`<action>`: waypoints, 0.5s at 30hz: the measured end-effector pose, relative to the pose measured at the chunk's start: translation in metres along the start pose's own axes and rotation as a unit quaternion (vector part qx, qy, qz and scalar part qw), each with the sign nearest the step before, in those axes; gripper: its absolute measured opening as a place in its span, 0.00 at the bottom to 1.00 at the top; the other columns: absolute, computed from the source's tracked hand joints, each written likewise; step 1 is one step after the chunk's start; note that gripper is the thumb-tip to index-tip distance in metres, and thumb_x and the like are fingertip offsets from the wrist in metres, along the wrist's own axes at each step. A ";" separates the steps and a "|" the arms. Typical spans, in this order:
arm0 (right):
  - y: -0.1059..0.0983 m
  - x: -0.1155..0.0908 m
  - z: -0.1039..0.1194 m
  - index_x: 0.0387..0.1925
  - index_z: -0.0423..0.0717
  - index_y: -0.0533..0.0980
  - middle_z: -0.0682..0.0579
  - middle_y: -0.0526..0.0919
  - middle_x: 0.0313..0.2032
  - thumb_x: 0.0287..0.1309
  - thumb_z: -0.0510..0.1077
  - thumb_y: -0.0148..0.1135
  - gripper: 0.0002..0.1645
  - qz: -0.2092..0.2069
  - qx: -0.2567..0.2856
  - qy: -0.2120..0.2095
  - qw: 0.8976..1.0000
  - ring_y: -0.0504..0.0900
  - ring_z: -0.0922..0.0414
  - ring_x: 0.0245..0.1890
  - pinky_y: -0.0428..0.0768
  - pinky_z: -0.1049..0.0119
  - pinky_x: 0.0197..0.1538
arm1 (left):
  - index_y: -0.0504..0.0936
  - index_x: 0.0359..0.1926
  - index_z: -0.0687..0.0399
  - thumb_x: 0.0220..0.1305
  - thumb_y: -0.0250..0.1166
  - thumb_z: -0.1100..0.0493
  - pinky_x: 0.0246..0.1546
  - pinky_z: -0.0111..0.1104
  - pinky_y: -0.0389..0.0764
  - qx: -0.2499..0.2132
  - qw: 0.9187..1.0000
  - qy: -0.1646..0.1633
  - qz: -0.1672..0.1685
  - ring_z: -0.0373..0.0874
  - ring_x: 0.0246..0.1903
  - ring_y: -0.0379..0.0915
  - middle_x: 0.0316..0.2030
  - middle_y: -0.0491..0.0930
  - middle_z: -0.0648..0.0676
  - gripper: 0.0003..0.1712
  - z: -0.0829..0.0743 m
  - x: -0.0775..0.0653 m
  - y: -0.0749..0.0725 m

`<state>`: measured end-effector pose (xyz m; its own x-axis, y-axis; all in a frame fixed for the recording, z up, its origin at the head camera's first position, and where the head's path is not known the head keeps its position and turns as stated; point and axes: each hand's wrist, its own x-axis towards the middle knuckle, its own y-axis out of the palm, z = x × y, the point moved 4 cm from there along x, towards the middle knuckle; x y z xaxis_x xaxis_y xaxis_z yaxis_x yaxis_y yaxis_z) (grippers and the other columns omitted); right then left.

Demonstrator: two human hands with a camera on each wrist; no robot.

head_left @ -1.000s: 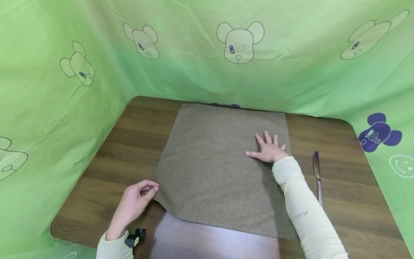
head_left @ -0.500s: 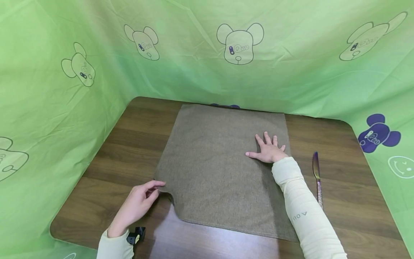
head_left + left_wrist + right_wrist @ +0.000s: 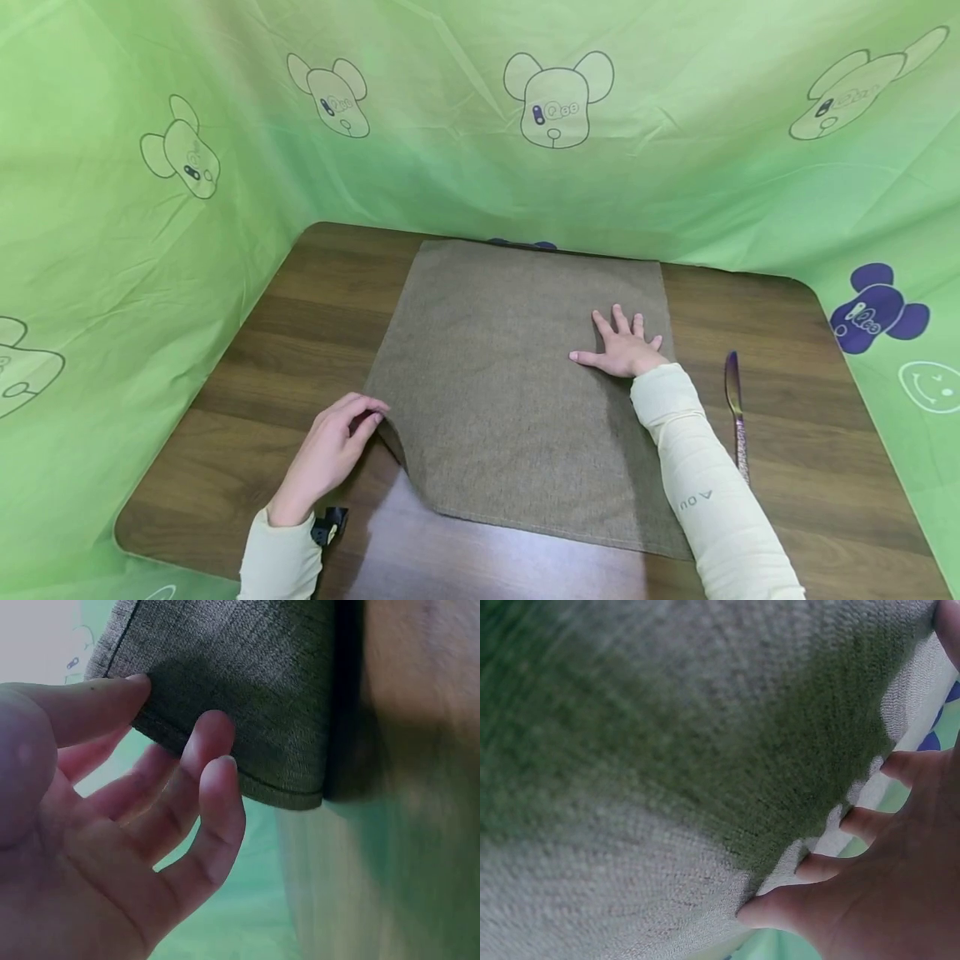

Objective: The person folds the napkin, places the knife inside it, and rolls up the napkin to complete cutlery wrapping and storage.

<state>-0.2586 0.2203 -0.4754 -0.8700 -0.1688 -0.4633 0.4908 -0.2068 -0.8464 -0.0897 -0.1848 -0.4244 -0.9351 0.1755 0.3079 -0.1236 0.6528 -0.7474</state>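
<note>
A grey-brown cloth (image 3: 495, 375) lies spread over the middle of the table. Its near left corner is lifted, and my left hand (image 3: 330, 442) pinches it there between thumb and fingers. The left wrist view shows the stitched hem of the cloth (image 3: 247, 682) at the thumb tip, with the other fingers loosely bent below it. On the right part of the cloth my right hand (image 3: 621, 350) rests with fingers spread. In the right wrist view the fingertips of the right hand (image 3: 885, 862) touch the fabric.
A shiny table knife (image 3: 737, 408) with a purple, patterned handle lies on the wooden table (image 3: 810, 417), right of the cloth and beside the right sleeve. Green printed curtain (image 3: 450, 167) hangs close round the table's back and sides.
My left hand has moved a little forward and to the right, drawing the near left corner of the cloth up and inward. The right hand has stayed in place.
</note>
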 end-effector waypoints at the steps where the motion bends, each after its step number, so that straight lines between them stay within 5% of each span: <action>1: 0.000 0.000 0.000 0.76 0.47 0.38 0.34 0.28 0.74 0.57 0.75 0.49 0.60 0.000 0.001 0.000 1.000 0.27 0.26 0.71 0.37 0.20 0.60 | 0.84 0.37 0.54 0.60 0.64 0.69 0.37 0.32 0.76 -0.002 1.000 -0.004 0.002 0.39 0.35 0.77 0.34 0.82 0.48 0.07 -0.001 0.002 0.001; 6: -0.001 0.000 0.001 0.76 0.47 0.38 0.34 0.28 0.74 0.58 0.75 0.49 0.60 -0.001 0.000 -0.002 1.000 0.27 0.26 0.71 0.37 0.20 0.60 | 0.84 0.34 0.51 0.60 0.66 0.66 0.27 0.26 0.71 -0.010 0.999 -0.038 0.015 0.32 0.25 0.68 0.26 0.78 0.44 0.05 -0.002 0.011 0.004; 15: -0.001 0.001 0.000 0.76 0.48 0.38 0.34 0.27 0.74 0.58 0.75 0.48 0.60 0.001 0.001 -0.001 1.000 0.26 0.26 0.71 0.37 0.20 0.60 | 0.83 0.31 0.49 0.57 0.69 0.62 0.29 0.26 0.72 0.004 1.000 -0.028 0.013 0.32 0.26 0.68 0.29 0.76 0.44 0.03 -0.012 0.026 0.006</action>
<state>-0.2601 0.2200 -0.4753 -0.8686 -0.1704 -0.4653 0.4933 -0.2086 -0.8445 -0.1110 -0.1677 -0.4139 -0.9549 0.1515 0.2553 -0.1012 0.6423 -0.7597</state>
